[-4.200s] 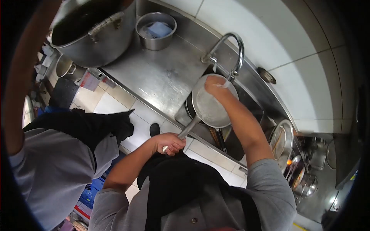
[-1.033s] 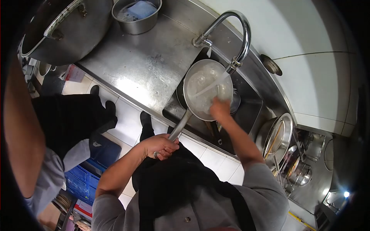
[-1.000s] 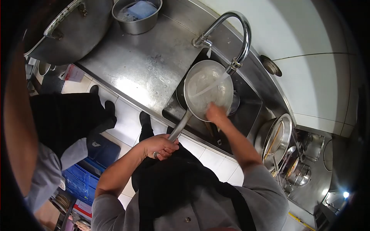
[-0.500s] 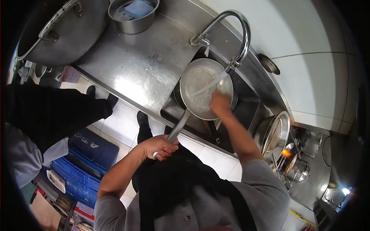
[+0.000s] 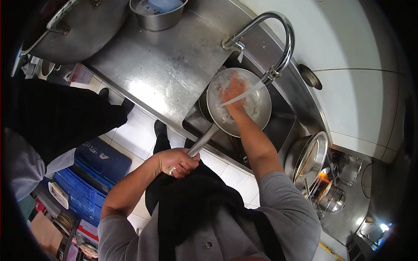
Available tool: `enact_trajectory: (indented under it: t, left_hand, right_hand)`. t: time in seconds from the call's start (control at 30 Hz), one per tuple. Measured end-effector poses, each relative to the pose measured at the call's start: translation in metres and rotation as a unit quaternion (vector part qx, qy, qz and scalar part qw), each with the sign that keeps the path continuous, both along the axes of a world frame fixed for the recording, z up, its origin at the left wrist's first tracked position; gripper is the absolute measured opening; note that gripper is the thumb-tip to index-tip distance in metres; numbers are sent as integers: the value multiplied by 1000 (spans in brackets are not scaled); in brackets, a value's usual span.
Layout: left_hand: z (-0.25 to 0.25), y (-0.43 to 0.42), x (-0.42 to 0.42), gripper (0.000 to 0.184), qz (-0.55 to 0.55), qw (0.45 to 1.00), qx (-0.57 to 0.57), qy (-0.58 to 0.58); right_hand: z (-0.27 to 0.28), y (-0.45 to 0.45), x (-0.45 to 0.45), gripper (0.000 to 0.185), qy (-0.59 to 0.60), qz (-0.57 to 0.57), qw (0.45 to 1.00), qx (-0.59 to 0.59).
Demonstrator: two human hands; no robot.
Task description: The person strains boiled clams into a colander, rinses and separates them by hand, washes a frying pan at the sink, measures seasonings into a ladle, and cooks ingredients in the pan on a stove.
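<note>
My left hand (image 5: pixel 179 162) is wrapped round the metal handle of a round pan (image 5: pixel 259 106), which is held over the sink (image 5: pixel 283 126). Inside the pan, my right hand (image 5: pixel 234 92) touches the inner surface, its fingers blurred by motion and splashing water. A stream of water runs from the curved faucet (image 5: pixel 289 41) into the pan, across my right hand. Beneath the pan, other dark cookware lies in the sink, partly hidden.
A large pot (image 5: pixel 89 37) and a metal bowl (image 5: pixel 159 21) with a blue cloth or sponge stand on the steel counter (image 5: pixel 152 65). Strainers and bowls (image 5: pixel 320 150) are at the sink's right. A co-worker (image 5: pixel 56 117) stands at the left, near blue crates (image 5: pixel 80 191).
My right hand has moved from the pan's near right edge up into its middle, under the water. The pan has shifted slightly right in view. The co-worker has moved further left than a second ago.
</note>
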State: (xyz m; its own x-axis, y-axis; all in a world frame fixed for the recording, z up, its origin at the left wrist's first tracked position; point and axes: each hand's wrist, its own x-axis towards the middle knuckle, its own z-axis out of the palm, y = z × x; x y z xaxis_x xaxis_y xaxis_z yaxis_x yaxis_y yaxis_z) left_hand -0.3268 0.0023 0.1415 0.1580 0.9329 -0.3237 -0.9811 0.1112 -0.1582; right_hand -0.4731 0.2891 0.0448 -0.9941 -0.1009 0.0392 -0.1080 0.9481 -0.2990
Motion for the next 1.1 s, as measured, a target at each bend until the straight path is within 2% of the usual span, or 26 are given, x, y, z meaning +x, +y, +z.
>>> enact_trajectory:
  t: [0.03,0.07,0.13,0.17,0.2,0.27,0.3,0.4,0.43,0.5,0.57,0.63,0.7,0.77,0.83,0.9,0.93,1.0,1.03,1.1]
  left_hand:
    - [2,0,-4,19,-8,1000,-12,14]
    - [5,-1,-6,19,-9,1000,-13,17]
    - [12,2,-4,22,-1,998,-38,56]
    - [16,3,-2,22,-2,998,-36,54]
    - [21,4,-2,22,-8,996,-55,70]
    - [23,3,-6,21,-14,993,-76,93]
    - [22,3,-5,22,-14,993,-77,90]
    - [23,5,-1,22,-15,991,-83,99]
    - [24,6,-4,22,-13,988,-91,120]
    - [28,9,0,22,-11,984,-107,142]
    - [34,12,2,23,-15,972,-140,186]
    - [30,13,2,23,-7,975,-131,181]
    - [27,14,3,23,-3,977,-122,173]
    - [26,11,-2,23,-6,988,-95,124]
    - [26,8,-7,24,-7,989,-88,119]
    - [23,9,-4,19,-14,988,-84,126]
    - [24,11,-2,19,-10,988,-84,125]
    - [28,16,-3,18,-38,961,-153,227]
    - [30,18,-5,18,-36,961,-153,227]
    - [36,24,-7,13,-108,832,-256,481]
  right_hand:
    - [9,-5,-3,64,-51,-128,990,-21]
    - [5,-7,2,64,-49,-129,990,-23]
    - [8,-12,17,68,-94,121,985,79]
    - [13,-4,13,68,-186,46,977,90]
    - [16,-4,16,68,-187,45,977,91]
    - [22,-10,16,63,-214,-61,970,93]
    - [22,-8,13,63,-213,-62,971,93]
    - [24,14,10,55,-95,145,979,109]
    - [43,23,4,61,-185,24,978,92]
    - [7,79,31,64,-31,24,977,209]
    - [36,66,71,61,-152,7,932,330]
    - [34,47,92,50,-353,-92,919,150]
    - [21,17,107,40,-298,-75,949,-67]
    - [30,-20,77,31,-315,-67,897,-302]
    - [19,-36,31,29,-177,-31,941,-286]
    - [-23,-26,-26,30,-156,-190,917,-314]
    - [-39,-6,-45,33,-123,-161,901,-382]
    - [-26,13,-48,35,-89,-132,878,-451]
    - [9,6,-37,40,-92,-186,851,-482]
    - [59,-6,-13,44,-96,-240,822,-508]
